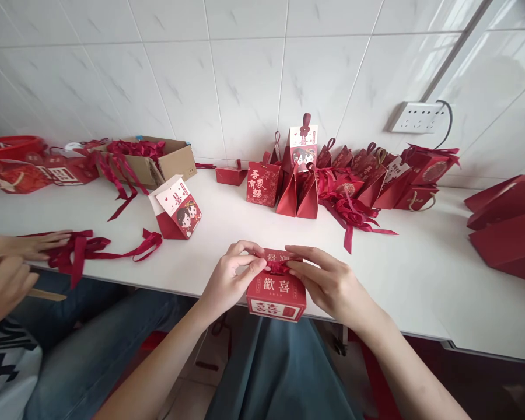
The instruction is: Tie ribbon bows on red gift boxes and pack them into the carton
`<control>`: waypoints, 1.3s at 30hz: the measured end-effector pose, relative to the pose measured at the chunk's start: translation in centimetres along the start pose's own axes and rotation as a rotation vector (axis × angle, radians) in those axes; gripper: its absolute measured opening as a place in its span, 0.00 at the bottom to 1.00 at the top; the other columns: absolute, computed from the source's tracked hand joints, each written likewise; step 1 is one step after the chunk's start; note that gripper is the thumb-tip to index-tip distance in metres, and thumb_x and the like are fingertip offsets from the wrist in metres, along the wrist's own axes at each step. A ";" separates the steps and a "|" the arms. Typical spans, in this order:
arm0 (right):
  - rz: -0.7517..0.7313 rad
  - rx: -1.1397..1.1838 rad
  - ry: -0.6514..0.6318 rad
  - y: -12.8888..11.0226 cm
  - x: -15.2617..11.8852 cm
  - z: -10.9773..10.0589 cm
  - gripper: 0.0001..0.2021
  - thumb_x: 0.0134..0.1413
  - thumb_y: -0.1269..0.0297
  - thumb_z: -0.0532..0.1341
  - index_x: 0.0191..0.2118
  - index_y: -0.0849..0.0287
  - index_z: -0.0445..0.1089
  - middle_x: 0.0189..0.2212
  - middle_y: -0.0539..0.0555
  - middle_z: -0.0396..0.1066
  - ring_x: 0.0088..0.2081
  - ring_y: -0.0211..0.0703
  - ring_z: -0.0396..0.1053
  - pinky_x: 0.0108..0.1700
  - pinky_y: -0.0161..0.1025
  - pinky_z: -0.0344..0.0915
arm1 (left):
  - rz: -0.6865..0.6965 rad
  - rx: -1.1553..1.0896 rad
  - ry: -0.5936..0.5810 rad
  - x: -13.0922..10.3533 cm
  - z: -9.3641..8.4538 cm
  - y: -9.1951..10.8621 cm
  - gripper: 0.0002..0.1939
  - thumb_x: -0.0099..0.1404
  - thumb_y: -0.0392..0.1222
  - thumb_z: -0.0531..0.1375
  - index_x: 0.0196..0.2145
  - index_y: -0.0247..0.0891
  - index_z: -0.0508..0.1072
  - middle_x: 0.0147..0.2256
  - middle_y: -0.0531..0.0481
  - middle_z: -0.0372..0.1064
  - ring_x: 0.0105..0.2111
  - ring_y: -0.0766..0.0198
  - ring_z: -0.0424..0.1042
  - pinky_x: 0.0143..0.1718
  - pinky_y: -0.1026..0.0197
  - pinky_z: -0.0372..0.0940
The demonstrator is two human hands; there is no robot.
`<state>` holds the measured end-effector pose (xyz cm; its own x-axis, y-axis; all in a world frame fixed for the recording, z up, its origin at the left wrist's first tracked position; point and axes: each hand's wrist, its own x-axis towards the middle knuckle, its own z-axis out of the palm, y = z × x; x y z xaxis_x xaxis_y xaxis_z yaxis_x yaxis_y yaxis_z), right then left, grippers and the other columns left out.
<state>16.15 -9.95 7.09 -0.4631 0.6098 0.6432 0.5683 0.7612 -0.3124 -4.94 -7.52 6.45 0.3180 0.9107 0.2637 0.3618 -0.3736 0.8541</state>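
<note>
A small red gift box (276, 290) with white characters sits at the table's front edge, below the centre of the view. On its top is a dark red ribbon bow (277, 267). My left hand (235, 273) pinches the bow's left side between thumb and fingers. From the right, my right hand (326, 280) holds the other side of the bow, its fingers bent over the box top. The fingertips partly cover the ribbon.
A white and red box (178, 209) stands left on the white table (227, 224). Further left, a person's hands (9, 262) are by loose ribbon (81, 251). Behind are a cardboard box (177, 158) of ribbon and several red boxes; large red boxes (514, 233) stand right.
</note>
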 end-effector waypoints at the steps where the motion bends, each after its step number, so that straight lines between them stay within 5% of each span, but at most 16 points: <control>1: 0.000 -0.008 -0.008 0.1 -0.1 -0.2 0.12 0.60 0.74 0.51 0.43 0.61 0.70 0.47 0.64 0.70 0.45 0.47 0.72 0.42 0.44 0.74 | 0.016 0.037 0.009 -0.2 -0.1 0.1 0.17 0.65 0.48 0.54 0.28 0.38 0.77 0.40 0.45 0.67 0.44 0.57 0.67 0.46 0.58 0.63; 7: -0.018 -0.130 -0.066 0.1 -0.6 -1.4 0.16 0.58 0.79 0.49 0.43 0.58 0.70 0.46 0.62 0.69 0.44 0.47 0.72 0.38 0.42 0.74 | 0.095 0.243 0.073 -1.1 -0.6 0.6 0.15 0.65 0.45 0.54 0.27 0.41 0.77 0.38 0.47 0.66 0.41 0.58 0.66 0.45 0.56 0.62; 13: -0.063 -0.271 -0.052 -0.3 -0.8 -1.7 0.15 0.58 0.79 0.50 0.44 0.59 0.69 0.44 0.61 0.71 0.38 0.47 0.71 0.38 0.46 0.69 | 0.090 0.258 0.141 -1.9 0.3 1.2 0.09 0.65 0.41 0.53 0.30 0.39 0.70 0.34 0.49 0.61 0.31 0.65 0.65 0.34 0.63 0.63; 17: 0.180 -0.173 -0.013 -1.2 -0.8 -1.4 0.10 0.62 0.63 0.54 0.44 0.60 0.66 0.39 0.60 0.70 0.37 0.46 0.70 0.36 0.43 0.68 | 0.017 0.241 0.088 -2.0 0.8 1.8 0.07 0.65 0.42 0.52 0.30 0.39 0.64 0.29 0.53 0.60 0.26 0.68 0.62 0.29 0.65 0.60; 21: 0.509 -0.043 -0.061 -2.0 -0.6 -0.9 0.19 0.63 0.52 0.47 0.25 0.56 0.58 0.20 0.50 0.63 0.20 0.37 0.60 0.23 0.35 0.59 | -0.185 0.158 0.035 -1.5 1.0 2.3 0.14 0.64 0.52 0.52 0.28 0.40 0.63 0.22 0.56 0.58 0.23 0.67 0.62 0.25 0.65 0.57; 25: 0.708 0.060 -0.173 -2.8 0.1 -0.1 0.25 0.60 0.44 0.46 0.19 0.55 0.50 0.14 0.46 0.55 0.17 0.35 0.50 0.20 0.34 0.50 | -0.278 0.122 0.045 -1.0 1.2 2.4 0.16 0.63 0.53 0.52 0.24 0.40 0.61 0.20 0.57 0.59 0.21 0.68 0.61 0.23 0.65 0.55; 32: 0.865 0.220 -0.194 -3.7 0.4 0.4 0.20 0.58 0.47 0.52 0.23 0.56 0.56 0.17 0.47 0.61 0.18 0.34 0.53 0.21 0.32 0.50 | -0.155 0.132 0.138 -1.9 1.9 2.1 0.13 0.64 0.44 0.52 0.23 0.39 0.59 0.25 0.55 0.59 0.27 0.66 0.62 0.31 0.64 0.59; 39: 0.891 0.453 -0.203 -2.6 -0.1 0.4 0.14 0.55 0.54 0.57 0.25 0.57 0.58 0.18 0.44 0.58 0.21 0.34 0.54 0.23 0.32 0.51 | -0.092 0.129 0.261 -2.8 2.8 1.4 0.11 0.64 0.42 0.52 0.24 0.39 0.61 0.30 0.51 0.60 0.33 0.63 0.65 0.37 0.61 0.62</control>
<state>14.44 -11.90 7.54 -0.1279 0.9893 -0.0701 0.4711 -0.0015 -0.8821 -2.92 -11.10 5.61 0.0488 0.9500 0.3083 0.4925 -0.2914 0.8201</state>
